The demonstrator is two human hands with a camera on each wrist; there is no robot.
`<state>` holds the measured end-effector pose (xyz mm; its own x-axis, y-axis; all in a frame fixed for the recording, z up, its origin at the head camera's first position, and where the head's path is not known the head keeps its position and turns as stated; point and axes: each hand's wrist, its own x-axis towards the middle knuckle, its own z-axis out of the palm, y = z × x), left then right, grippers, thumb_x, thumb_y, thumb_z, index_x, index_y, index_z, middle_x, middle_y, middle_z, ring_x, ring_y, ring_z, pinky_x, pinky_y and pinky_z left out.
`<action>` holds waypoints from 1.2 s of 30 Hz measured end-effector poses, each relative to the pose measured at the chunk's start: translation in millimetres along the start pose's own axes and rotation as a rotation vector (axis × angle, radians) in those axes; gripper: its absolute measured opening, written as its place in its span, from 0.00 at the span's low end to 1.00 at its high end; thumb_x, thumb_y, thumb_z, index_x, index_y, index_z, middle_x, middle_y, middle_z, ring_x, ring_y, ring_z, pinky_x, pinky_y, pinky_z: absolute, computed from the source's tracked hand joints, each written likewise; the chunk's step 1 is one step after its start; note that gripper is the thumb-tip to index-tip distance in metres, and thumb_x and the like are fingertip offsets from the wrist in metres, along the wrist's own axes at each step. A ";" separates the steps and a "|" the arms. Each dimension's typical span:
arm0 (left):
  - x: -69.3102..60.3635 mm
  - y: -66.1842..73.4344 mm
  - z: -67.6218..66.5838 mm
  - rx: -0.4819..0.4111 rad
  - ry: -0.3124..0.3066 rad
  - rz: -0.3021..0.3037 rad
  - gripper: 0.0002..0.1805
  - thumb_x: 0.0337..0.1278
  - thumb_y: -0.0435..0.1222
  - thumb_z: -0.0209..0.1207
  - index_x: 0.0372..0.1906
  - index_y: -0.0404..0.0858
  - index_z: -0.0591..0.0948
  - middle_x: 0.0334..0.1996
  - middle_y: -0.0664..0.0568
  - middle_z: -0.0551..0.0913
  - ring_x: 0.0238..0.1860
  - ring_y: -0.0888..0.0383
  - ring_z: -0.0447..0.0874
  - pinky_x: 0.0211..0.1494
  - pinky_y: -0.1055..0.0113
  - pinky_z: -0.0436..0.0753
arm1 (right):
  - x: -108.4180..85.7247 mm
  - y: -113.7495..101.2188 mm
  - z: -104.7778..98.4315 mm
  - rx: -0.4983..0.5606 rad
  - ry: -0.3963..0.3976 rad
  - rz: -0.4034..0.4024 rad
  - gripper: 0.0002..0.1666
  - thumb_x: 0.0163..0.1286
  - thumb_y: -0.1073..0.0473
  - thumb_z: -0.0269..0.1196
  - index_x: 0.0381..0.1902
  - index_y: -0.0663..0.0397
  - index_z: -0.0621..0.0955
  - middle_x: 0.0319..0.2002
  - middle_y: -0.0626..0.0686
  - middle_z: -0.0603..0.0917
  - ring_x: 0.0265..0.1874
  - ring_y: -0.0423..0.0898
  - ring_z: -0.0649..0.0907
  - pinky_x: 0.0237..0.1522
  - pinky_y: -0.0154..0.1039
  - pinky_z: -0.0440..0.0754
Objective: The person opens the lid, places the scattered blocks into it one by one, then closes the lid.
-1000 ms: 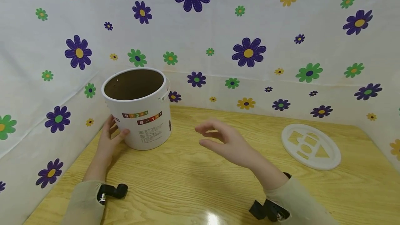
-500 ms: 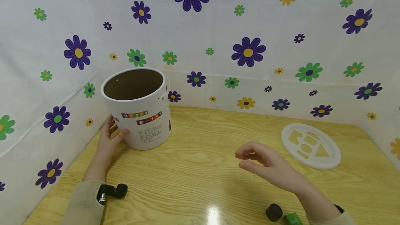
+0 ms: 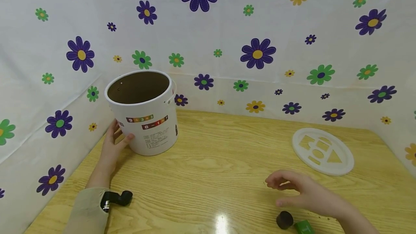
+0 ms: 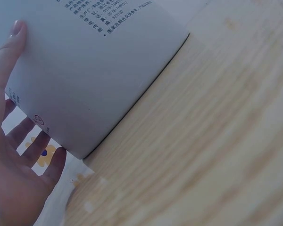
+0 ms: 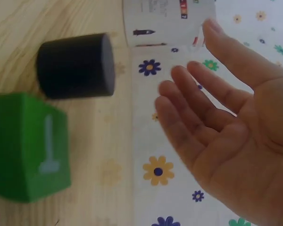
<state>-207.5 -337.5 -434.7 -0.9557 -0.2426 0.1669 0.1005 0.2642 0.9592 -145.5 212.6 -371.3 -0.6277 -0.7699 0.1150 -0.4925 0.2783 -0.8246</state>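
A white bucket (image 3: 147, 129) with printed sums stands upright at the left of the table, its mouth facing up and its inside looking dark. My left hand (image 3: 113, 142) rests on its lower left side, thumb on the front and fingers spread along the side, also seen on the bucket (image 4: 99, 80) in the left wrist view. My right hand (image 3: 308, 192) hovers at the lower right, fingers loosely bent, holding nothing. Near it lie a black cylinder (image 5: 75, 66) and a green block (image 5: 30, 148) with a white mark, apart from the fingers.
A white round plate (image 3: 349, 160) with cut-out shapes lies at the right back of the wooden table (image 3: 208, 176). Flower-patterned cloth (image 3: 221, 28) rises behind the table and at both sides.
My right hand has moved right and towards me, away from the bucket. The black cylinder and green block came into view beside it. The left hand and the bucket have stayed put.
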 end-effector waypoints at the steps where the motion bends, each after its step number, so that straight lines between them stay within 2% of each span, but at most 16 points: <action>1: -0.1 -0.3 -0.2 -0.001 0.000 0.000 0.45 0.64 0.42 0.58 0.77 0.55 0.43 0.76 0.47 0.44 0.72 0.41 0.47 0.70 0.40 0.57 | -3.2 2.8 -0.3 0.002 -0.027 0.002 0.23 0.64 0.65 0.65 0.56 0.54 0.74 0.51 0.54 0.79 0.49 0.45 0.79 0.50 0.35 0.80; 4: -0.4 -0.8 -0.4 0.000 -0.002 0.000 0.45 0.64 0.42 0.58 0.77 0.55 0.43 0.76 0.47 0.44 0.72 0.41 0.46 0.70 0.40 0.56 | -12.2 10.6 -1.8 0.033 -0.112 0.028 0.25 0.63 0.64 0.66 0.57 0.57 0.73 0.52 0.53 0.79 0.48 0.45 0.79 0.47 0.36 0.81; 8: -0.5 -0.8 -0.6 0.004 -0.002 -0.007 0.45 0.64 0.42 0.58 0.77 0.55 0.43 0.76 0.48 0.43 0.72 0.41 0.46 0.70 0.40 0.56 | -20.1 16.7 -2.9 0.143 -0.212 0.074 0.26 0.62 0.63 0.66 0.57 0.59 0.72 0.53 0.55 0.78 0.48 0.46 0.77 0.46 0.37 0.82; 13: -0.9 -0.6 -1.3 0.007 -0.004 -0.023 0.46 0.64 0.43 0.58 0.77 0.56 0.42 0.76 0.48 0.42 0.72 0.41 0.45 0.70 0.40 0.55 | -23.1 17.4 -0.7 0.258 -0.278 0.130 0.28 0.62 0.62 0.66 0.58 0.61 0.71 0.54 0.57 0.77 0.48 0.47 0.79 0.47 0.38 0.82; 17: -0.7 -0.9 -1.5 0.002 -0.005 -0.029 0.46 0.64 0.43 0.58 0.76 0.56 0.42 0.76 0.48 0.42 0.72 0.41 0.44 0.70 0.39 0.54 | -23.7 18.3 1.1 0.283 -0.299 0.150 0.27 0.62 0.62 0.66 0.58 0.60 0.72 0.53 0.57 0.78 0.47 0.46 0.80 0.46 0.37 0.82; 22: 0.3 -1.8 -1.7 0.011 -0.005 -0.027 0.46 0.64 0.44 0.58 0.77 0.55 0.42 0.76 0.47 0.42 0.72 0.41 0.44 0.70 0.39 0.53 | -23.4 21.2 4.5 0.236 -0.289 0.130 0.26 0.62 0.61 0.67 0.56 0.58 0.74 0.51 0.54 0.79 0.46 0.43 0.79 0.42 0.36 0.82; 25: 0.8 -1.5 -1.7 0.011 -0.007 -0.026 0.46 0.64 0.43 0.58 0.77 0.54 0.42 0.76 0.47 0.42 0.72 0.40 0.45 0.70 0.39 0.53 | -22.5 21.6 6.9 0.233 -0.276 0.148 0.23 0.62 0.61 0.67 0.54 0.57 0.75 0.49 0.53 0.79 0.44 0.42 0.79 0.40 0.35 0.82; 31: -1.5 5.5 -0.4 -0.005 -0.013 -0.029 0.46 0.64 0.42 0.58 0.77 0.51 0.43 0.76 0.44 0.43 0.72 0.39 0.45 0.70 0.39 0.54 | -17.8 19.8 12.3 0.253 -0.261 0.172 0.18 0.63 0.61 0.66 0.49 0.57 0.76 0.46 0.53 0.79 0.40 0.42 0.80 0.38 0.36 0.83; 36: -3.3 9.5 0.7 -0.007 -0.016 -0.031 0.45 0.64 0.42 0.58 0.77 0.52 0.43 0.76 0.45 0.42 0.72 0.39 0.45 0.70 0.39 0.55 | -11.9 19.3 16.3 0.212 -0.249 0.121 0.16 0.65 0.61 0.65 0.48 0.57 0.75 0.47 0.54 0.79 0.41 0.43 0.81 0.40 0.37 0.83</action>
<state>-203.6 -333.5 -426.3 -0.9627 -0.2355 0.1331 0.0723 0.2498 0.9656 -137.7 217.8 -397.5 -0.4947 -0.8624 -0.1072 -0.2710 0.2703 -0.9238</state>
